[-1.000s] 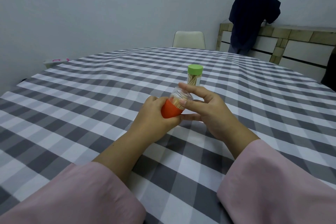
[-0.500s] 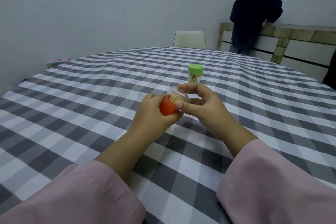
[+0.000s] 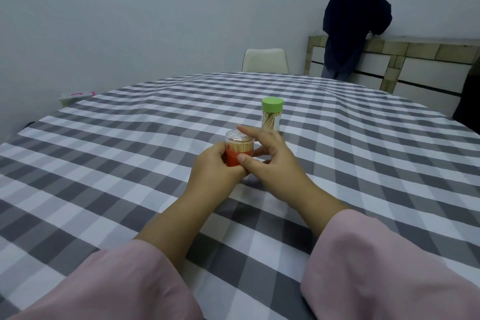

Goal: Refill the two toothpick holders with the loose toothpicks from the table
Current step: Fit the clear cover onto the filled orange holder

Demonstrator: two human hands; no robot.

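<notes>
Two toothpick holders look full. Near table centre the orange toothpick holder, clear cap on, is held upright: the left hand grips its base and the right hand pinches it between thumb and forefinger. At one o'clock just beyond, the green-lidded toothpick holder stands closed. No loose toothpicks show on the checked tablecloth, so the task seems nearly finished.

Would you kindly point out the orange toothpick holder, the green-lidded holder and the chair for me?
orange toothpick holder (image 3: 232, 156), head view, on its orange base.
green-lidded holder (image 3: 272, 105), head view, on its green lid.
chair (image 3: 265, 60), head view, on its pale backrest.
</notes>
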